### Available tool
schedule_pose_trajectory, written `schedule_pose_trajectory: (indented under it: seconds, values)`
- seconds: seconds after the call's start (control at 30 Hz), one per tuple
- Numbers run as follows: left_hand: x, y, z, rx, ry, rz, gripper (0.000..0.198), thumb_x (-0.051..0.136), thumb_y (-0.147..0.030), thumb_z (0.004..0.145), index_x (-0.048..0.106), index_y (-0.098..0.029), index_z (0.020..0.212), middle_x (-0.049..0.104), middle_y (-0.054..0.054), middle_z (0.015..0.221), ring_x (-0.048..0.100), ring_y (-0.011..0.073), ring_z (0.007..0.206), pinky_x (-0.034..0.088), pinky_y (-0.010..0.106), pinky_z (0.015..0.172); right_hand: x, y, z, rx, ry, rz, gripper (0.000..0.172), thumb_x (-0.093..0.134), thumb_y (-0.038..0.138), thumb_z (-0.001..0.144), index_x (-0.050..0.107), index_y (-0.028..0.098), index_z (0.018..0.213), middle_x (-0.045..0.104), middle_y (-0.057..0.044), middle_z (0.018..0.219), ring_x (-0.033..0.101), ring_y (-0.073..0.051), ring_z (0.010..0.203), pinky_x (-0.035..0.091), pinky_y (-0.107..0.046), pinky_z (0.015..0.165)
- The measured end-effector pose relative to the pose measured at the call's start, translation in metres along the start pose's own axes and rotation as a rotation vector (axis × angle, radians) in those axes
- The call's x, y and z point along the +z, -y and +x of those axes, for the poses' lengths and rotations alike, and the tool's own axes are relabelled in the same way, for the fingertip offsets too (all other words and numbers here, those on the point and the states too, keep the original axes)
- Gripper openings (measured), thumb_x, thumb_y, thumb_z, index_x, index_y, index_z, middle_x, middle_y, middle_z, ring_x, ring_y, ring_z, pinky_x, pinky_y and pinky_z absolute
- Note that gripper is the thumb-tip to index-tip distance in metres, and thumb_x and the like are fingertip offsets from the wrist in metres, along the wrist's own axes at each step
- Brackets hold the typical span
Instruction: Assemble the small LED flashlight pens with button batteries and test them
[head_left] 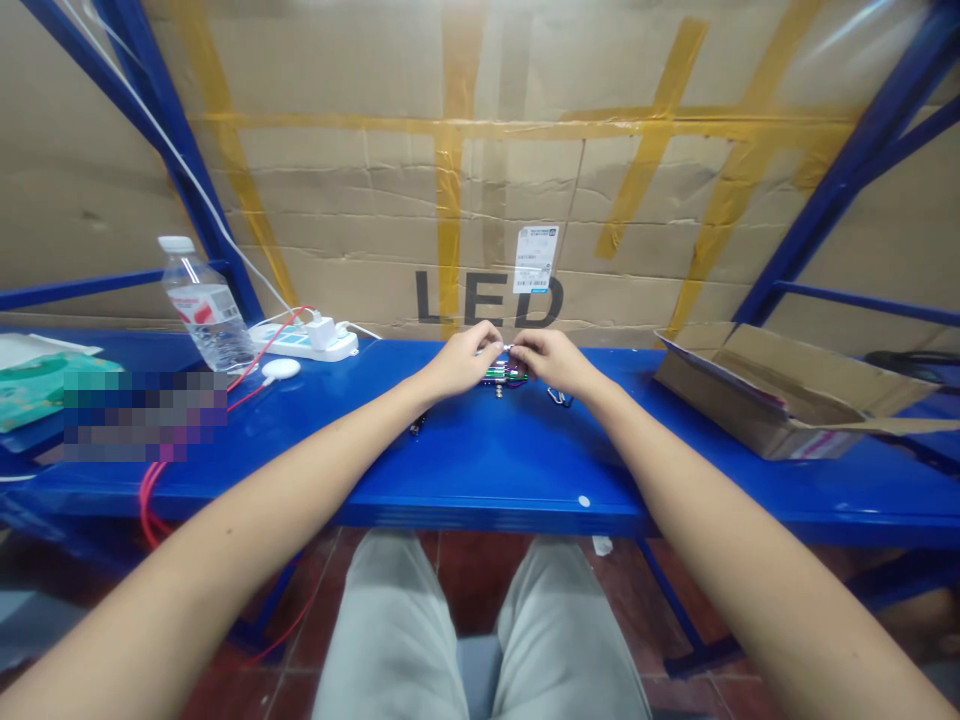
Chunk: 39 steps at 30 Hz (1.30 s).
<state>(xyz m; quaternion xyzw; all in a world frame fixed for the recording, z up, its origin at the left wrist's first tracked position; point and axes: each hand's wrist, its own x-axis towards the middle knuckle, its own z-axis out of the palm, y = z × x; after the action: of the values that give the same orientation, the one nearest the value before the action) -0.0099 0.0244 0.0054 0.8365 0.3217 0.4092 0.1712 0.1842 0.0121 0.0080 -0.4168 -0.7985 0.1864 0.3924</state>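
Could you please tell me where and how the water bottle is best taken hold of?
I'd wrap a hand around the labelled middle of the water bottle, below its white cap, coming from its left side. It appears to stand cap up, and its broad, rounded body should suit a wrap grip, while the power strip sits close on its right.

The table (480, 460) is blue, the cable (145, 497) red, the small object (498, 374) apparently green-purple.
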Motion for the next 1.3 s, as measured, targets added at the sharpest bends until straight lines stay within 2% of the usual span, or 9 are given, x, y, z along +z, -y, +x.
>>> schedule_pose_trajectory:
  seconds: [0.07, 0.17, 0.37, 0.43, 0.67, 0.83, 1.0, 1.13, 1.3]
  values:
    - [-0.001, -0.003, 0.001, -0.012, 0.028, 0.087, 0.023, 0.041, -0.026, 0.097, 0.059, -0.018, 0.083, 0.065, 0.003, 0.081, 0.059, 0.0177, 0.078, 0.041, 0.031, 0.074, -0.003, 0.0, -0.001, -0.064, 0.024, -0.122, 0.025, 0.05, 0.024, 0.09, 0.054, 0.019, 0.066, 0.059, 0.0, 0.058, 0.053, -0.014, 0.059, 0.041, -0.028, 0.063]
    - [-0.003, -0.004, 0.003, -0.018, 0.115, 0.206, 0.029, 0.041, -0.023, 0.096, 0.057, -0.018, 0.072, 0.063, 0.003, 0.073, 0.057, 0.0178, 0.073, 0.039, 0.031, 0.07, -0.005, 0.0, -0.003, -0.142, 0.057, -0.247, 0.025, 0.048, 0.021, 0.09, 0.054, 0.019, 0.066, 0.061, -0.001, 0.06, 0.053, -0.015, 0.063, 0.038, -0.027, 0.065]
    - [-0.003, -0.001, 0.001, -0.076, 0.164, 0.089, 0.008, 0.055, -0.018, 0.089, 0.058, -0.017, 0.082, 0.065, 0.002, 0.076, 0.058, 0.0163, 0.072, 0.041, 0.028, 0.066, -0.004, 0.0, -0.004, -0.201, 0.092, -0.297, 0.025, 0.047, 0.02, 0.089, 0.053, 0.018, 0.065, 0.059, -0.001, 0.06, 0.049, -0.014, 0.062, 0.033, -0.027, 0.063]
    - [-0.002, 0.0, -0.001, -0.056, 0.156, 0.063, 0.004, 0.058, -0.019, 0.087, 0.055, -0.018, 0.084, 0.066, 0.003, 0.079, 0.06, 0.0165, 0.073, 0.042, 0.028, 0.065, -0.005, 0.001, -0.004, -0.192, 0.11, -0.282, 0.025, 0.048, 0.02, 0.088, 0.054, 0.017, 0.064, 0.059, -0.001, 0.06, 0.049, -0.013, 0.061, 0.033, -0.026, 0.062]
    - [-0.003, -0.005, -0.006, 0.165, 0.141, 0.142, 0.005, 0.054, -0.02, 0.09, 0.056, -0.018, 0.086, 0.068, 0.003, 0.083, 0.062, 0.0166, 0.077, 0.043, 0.029, 0.069, -0.009, 0.006, -0.006, -0.052, 0.219, -0.133, 0.028, 0.05, 0.025, 0.087, 0.055, 0.017, 0.061, 0.057, -0.001, 0.056, 0.049, -0.012, 0.055, 0.035, -0.026, 0.059]
    - [-0.003, -0.007, -0.005, 0.149, 0.082, 0.077, 0.009, 0.055, -0.019, 0.088, 0.062, -0.017, 0.083, 0.069, 0.003, 0.081, 0.061, 0.0155, 0.075, 0.044, 0.028, 0.069, -0.01, 0.006, -0.007, 0.029, 0.216, -0.008, 0.029, 0.053, 0.032, 0.086, 0.054, 0.017, 0.061, 0.056, 0.0, 0.053, 0.048, -0.011, 0.048, 0.036, -0.025, 0.053]
    - [-0.001, -0.007, -0.003, 0.118, 0.031, -0.058, 0.011, 0.067, -0.026, 0.082, 0.066, -0.016, 0.077, 0.072, 0.003, 0.08, 0.064, 0.0168, 0.077, 0.046, 0.029, 0.072, -0.014, 0.002, -0.006, 0.082, 0.24, 0.121, 0.028, 0.062, 0.038, 0.083, 0.057, 0.016, 0.066, 0.057, 0.0, 0.053, 0.047, -0.011, 0.044, 0.035, -0.025, 0.047]
    - [0.001, -0.006, -0.003, 0.128, 0.045, -0.082, 0.012, 0.064, -0.026, 0.083, 0.061, -0.017, 0.076, 0.069, 0.002, 0.079, 0.062, 0.016, 0.076, 0.046, 0.029, 0.07, -0.015, 0.001, -0.006, 0.075, 0.249, 0.17, 0.029, 0.064, 0.039, 0.081, 0.058, 0.016, 0.065, 0.057, 0.0, 0.052, 0.047, -0.011, 0.043, 0.035, -0.025, 0.045]
    - [-0.002, -0.009, -0.003, 0.104, 0.103, 0.015, 0.007, 0.056, -0.022, 0.088, 0.058, -0.018, 0.083, 0.067, 0.002, 0.08, 0.06, 0.0159, 0.075, 0.044, 0.029, 0.068, -0.014, 0.005, -0.007, 0.062, 0.248, 0.148, 0.03, 0.065, 0.035, 0.08, 0.057, 0.016, 0.059, 0.056, 0.0, 0.05, 0.045, -0.01, 0.043, 0.033, -0.024, 0.045]
